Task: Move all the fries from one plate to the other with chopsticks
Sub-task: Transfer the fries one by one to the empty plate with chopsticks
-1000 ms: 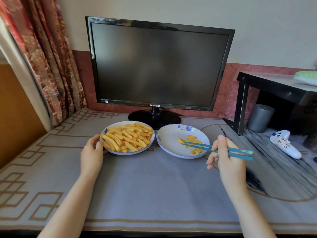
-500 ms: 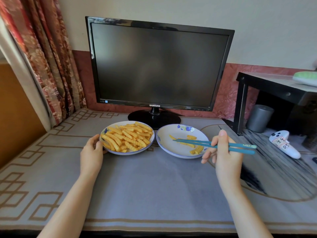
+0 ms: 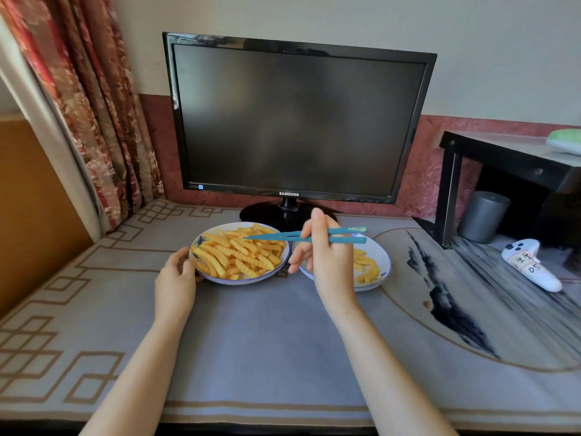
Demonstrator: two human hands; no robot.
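Monitor (image 3: 298,121): SAMSUNG; L hand (image 3: 176,278) grips plate (image 3: 248,281), R hand (image 3: 327,262) holds chopsticks (image 3: 276,236).

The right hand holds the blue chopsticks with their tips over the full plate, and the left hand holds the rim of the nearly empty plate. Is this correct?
Not quite. The head view shows the left hand holding the rim of the full plate, not the nearly empty plate. The right hand does hold the blue chopsticks, tips over the full plate.

Glossy plates (image 3: 382,262), matt cloth mat (image 3: 267,335)
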